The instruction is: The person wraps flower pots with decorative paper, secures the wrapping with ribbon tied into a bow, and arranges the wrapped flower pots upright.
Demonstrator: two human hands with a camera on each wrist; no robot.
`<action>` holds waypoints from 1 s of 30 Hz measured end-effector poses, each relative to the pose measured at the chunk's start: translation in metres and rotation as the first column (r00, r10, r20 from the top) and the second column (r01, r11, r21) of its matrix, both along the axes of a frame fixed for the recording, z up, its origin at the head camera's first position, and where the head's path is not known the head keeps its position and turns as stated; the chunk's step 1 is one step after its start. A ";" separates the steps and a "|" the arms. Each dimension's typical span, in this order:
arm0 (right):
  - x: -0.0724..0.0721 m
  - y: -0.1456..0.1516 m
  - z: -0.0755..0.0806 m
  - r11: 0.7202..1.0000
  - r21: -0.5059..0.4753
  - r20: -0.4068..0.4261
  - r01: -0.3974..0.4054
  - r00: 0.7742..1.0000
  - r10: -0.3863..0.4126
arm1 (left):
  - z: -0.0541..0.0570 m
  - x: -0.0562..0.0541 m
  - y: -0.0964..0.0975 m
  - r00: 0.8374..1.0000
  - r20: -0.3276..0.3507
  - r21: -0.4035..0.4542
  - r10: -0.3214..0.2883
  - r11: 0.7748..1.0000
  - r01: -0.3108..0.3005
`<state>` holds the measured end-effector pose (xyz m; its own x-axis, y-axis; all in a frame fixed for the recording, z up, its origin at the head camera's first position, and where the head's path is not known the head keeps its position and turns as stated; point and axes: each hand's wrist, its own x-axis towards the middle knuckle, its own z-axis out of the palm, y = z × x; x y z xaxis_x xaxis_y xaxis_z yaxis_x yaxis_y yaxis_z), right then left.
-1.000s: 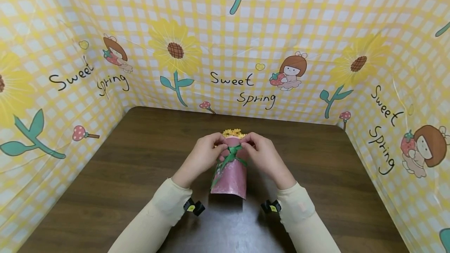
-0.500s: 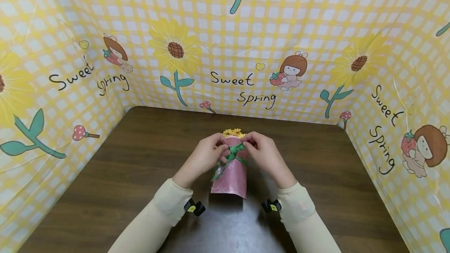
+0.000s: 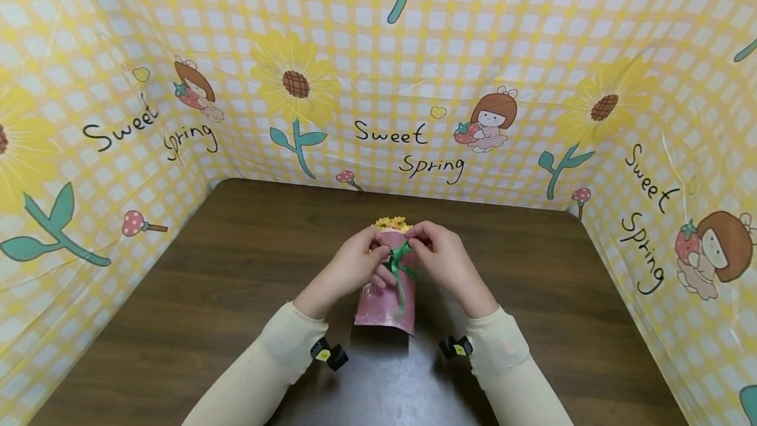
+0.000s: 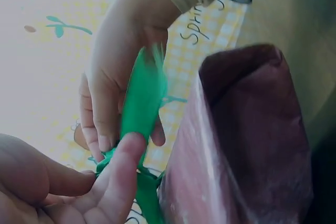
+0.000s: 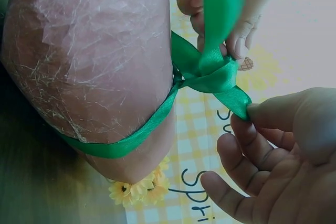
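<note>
A bouquet in pink wrapping paper lies on the table, its yellow flowers at the far end and its open paper end towards me. Round its upper part runs a green ribbon, gathered in a partly formed bow at the front. My left hand pinches the ribbon at the bow's left side. With thumb and forefinger, my right hand pinches a ribbon loop on the other side, its remaining fingers loosely bent. A ribbon tail hangs between the hands over the paper.
A dark brown wooden table carries the bouquet. Yellow checked cloth printed with flowers and lettering stands along the back and both sides. A small black camera is strapped on each wrist.
The ribbon tail has swung from the bouquet's left side to the middle of its front. My left hand has shifted slightly right at the bow; the right hand has barely moved.
</note>
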<state>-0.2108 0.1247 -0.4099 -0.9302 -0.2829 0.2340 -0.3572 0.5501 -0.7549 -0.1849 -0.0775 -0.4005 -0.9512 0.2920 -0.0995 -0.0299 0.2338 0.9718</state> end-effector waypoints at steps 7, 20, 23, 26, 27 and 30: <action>-0.002 0.001 -0.001 1.000 0.011 0.009 -0.014 1.000 0.014 | -0.001 -0.001 -0.002 0.998 -0.061 -0.083 -0.009 0.997 0.004; -0.006 0.010 -0.002 0.999 0.048 0.017 -0.018 1.000 0.017 | 0.007 -0.005 -0.015 0.981 -0.194 -0.337 0.006 0.939 -0.073; -0.006 0.011 -0.002 0.998 0.055 0.013 -0.019 1.000 0.019 | 0.008 -0.006 -0.019 0.981 -0.193 -0.346 -0.003 0.936 -0.065; -0.006 0.013 -0.002 0.998 0.054 0.020 -0.022 1.000 0.021 | 0.009 -0.007 -0.022 0.980 -0.196 -0.362 -0.018 0.931 -0.055; -0.006 0.013 -0.002 0.998 0.055 0.027 -0.026 0.999 0.024 | 0.009 -0.007 -0.023 0.980 -0.196 -0.365 -0.023 0.929 -0.052; -0.006 0.015 -0.001 0.998 0.058 0.044 -0.032 0.999 0.030 | 0.009 -0.007 -0.025 0.980 -0.194 -0.378 -0.034 0.925 -0.042</action>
<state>-0.2170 0.1395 -0.4112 -0.9296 -0.3237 0.1764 -0.3428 0.5831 -0.7365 -0.1922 -0.1022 -0.3911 -0.9641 0.2650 -0.0163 0.1474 0.5851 0.7974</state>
